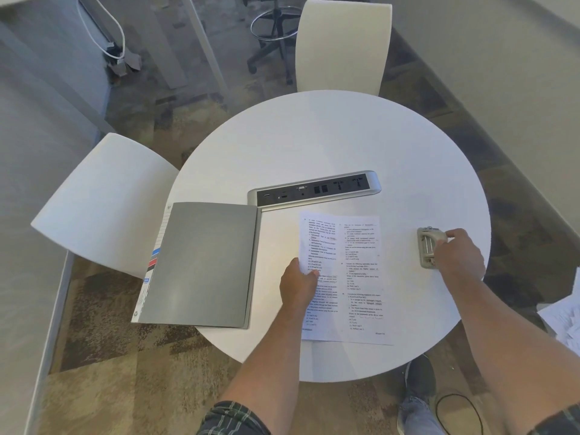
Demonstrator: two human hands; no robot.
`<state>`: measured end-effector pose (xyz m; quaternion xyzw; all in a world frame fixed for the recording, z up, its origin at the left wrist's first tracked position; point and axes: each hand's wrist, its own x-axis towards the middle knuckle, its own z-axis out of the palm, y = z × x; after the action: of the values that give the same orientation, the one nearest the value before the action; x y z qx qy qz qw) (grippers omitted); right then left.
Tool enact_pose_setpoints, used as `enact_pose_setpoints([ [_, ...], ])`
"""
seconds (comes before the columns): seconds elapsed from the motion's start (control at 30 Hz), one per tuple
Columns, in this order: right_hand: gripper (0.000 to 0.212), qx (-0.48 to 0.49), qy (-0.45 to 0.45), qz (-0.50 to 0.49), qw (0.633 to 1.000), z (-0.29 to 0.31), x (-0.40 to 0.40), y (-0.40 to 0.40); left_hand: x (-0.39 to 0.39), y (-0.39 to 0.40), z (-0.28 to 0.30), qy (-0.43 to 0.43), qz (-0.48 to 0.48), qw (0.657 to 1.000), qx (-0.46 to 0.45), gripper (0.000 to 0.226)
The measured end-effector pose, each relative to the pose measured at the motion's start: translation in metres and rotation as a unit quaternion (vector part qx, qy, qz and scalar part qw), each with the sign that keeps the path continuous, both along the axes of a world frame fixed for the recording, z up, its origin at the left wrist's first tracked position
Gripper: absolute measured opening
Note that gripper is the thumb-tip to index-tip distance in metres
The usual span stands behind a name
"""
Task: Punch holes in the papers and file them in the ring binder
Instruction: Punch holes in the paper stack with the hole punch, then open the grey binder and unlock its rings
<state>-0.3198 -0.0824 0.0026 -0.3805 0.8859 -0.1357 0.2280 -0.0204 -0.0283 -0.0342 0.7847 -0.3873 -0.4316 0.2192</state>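
1. Papers (357, 277) lie flat on the table (329, 136), just on the near side of the power strip (314, 189); ring binder (201, 265) closed, left of the strip's end.
2. Left hand (298, 285) flat on the papers' left edge, fingers open, pinning not gripping.
3. Right hand (458, 255) closed around the hole punch (428, 246), right of the strip.
4. Papers look thin, floppy, likely to slide; take by the left margin, squared. Punch rigid, probably heavier.

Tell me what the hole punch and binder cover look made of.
Hole punch: probably metal, dull grey body with shiny bars. Binder: likely plastic or coated card, smooth matte grey cover with a soft sheen; the picture cannot settle which.
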Motion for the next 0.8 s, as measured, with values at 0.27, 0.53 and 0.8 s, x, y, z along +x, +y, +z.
enact_pose_setpoints([
  [0.27, 0.032, -0.155, 0.089, 0.297, 0.938, -0.016, 0.056, 0.03, -0.027, -0.006, 0.001, 0.014, 0.027, 0.999, -0.01, 0.013],
  [0.53, 0.047, -0.048, 0.086, 0.408, 0.908, -0.046, 0.087, 0.065, -0.052, -0.011, 0.01, 0.041, -0.056, 0.997, -0.023, 0.024],
  [0.8, 0.049, 0.006, 0.101, 0.388, 0.916, -0.035, 0.079, 0.065, -0.042, -0.014, 0.01, 0.004, -0.154, 0.988, -0.027, 0.021],
])
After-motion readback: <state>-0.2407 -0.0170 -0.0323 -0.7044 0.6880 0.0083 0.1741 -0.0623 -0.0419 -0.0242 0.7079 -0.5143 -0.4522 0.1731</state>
